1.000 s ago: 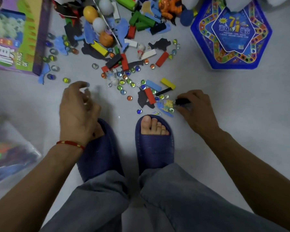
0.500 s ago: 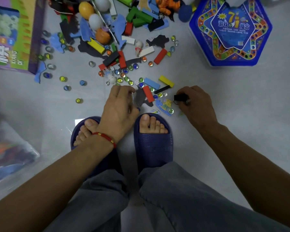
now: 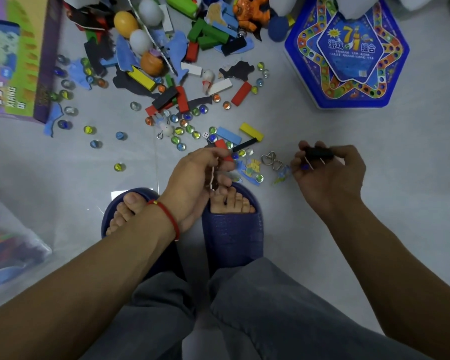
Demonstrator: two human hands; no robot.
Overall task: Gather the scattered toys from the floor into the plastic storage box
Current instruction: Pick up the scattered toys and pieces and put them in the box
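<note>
Toys lie scattered over the grey floor: marbles, coloured wooden blocks such as a yellow block (image 3: 251,131), foam animal shapes and plastic eggs (image 3: 126,20). My left hand (image 3: 198,175) is just above my right foot and pinches a red block (image 3: 224,151) together with a flat piece. My right hand (image 3: 327,172) is palm up to the right, its fingers curled round a black block (image 3: 318,152). A metal wire puzzle (image 3: 270,159) lies between both hands. The clear plastic storage box (image 3: 13,258) is at the lower left, partly out of view, with coloured toys inside.
A blue hexagonal game box (image 3: 348,55) lies at the upper right and a purple and green game box (image 3: 18,61) at the upper left. My feet in dark blue slippers (image 3: 231,229) stand below the toy pile.
My left hand moved right from the bare floor to the toys by my right foot and picked up the red block. My right hand lifted the black block and turned palm up.
</note>
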